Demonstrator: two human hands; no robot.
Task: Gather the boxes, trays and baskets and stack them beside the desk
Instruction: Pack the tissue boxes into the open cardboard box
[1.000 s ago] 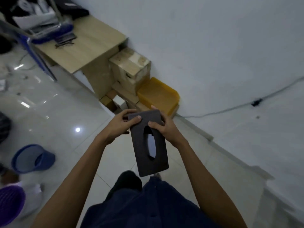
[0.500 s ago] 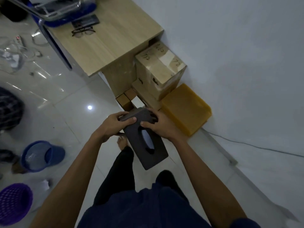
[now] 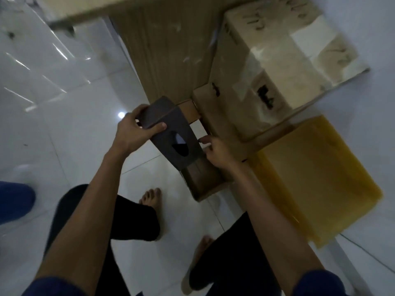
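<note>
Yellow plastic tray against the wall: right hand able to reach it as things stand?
Probably yes. The right hand seems to grip nothing, while the left hand holds the dark slotted cardboard box. The yellow plastic tray lies just beside the right forearm, its top bare, nothing between.

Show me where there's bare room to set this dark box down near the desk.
Bare floor lies left of the desk panel. The yellow tray is bare on top. Crowded: between the panel and the big cardboard box, small boxes fill the gap.
</note>
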